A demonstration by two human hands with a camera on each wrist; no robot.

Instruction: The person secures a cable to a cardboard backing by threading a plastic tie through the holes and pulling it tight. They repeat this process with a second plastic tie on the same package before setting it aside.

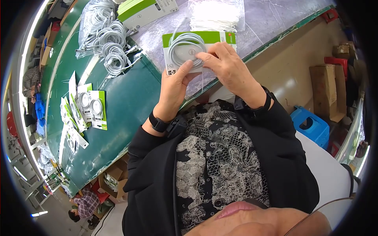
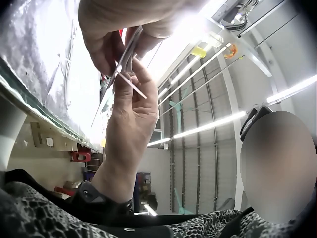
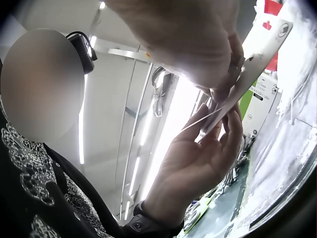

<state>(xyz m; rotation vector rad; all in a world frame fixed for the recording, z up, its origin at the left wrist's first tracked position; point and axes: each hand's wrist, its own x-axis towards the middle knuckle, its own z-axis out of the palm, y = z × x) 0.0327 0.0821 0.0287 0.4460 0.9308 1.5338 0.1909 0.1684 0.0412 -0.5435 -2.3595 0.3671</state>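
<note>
A green and white packaging card is held above the table, with a coiled grey cable on its front. My left hand grips the card's lower left, thumb over the coil and fingers behind. Across the coil's right side reach the bent fingers of my right hand, pinching at it; whether they hold the cable or its tie, I cannot tell. A thin white tie sticks out below the coil. In the left wrist view, the card is edge-on beside the right hand.
Bundles of grey cables, partly bagged, lie at the back left beside a stack of green and white cards. A bag of white ties lies behind. Carded cables are on the green mat. A blue stool stands right.
</note>
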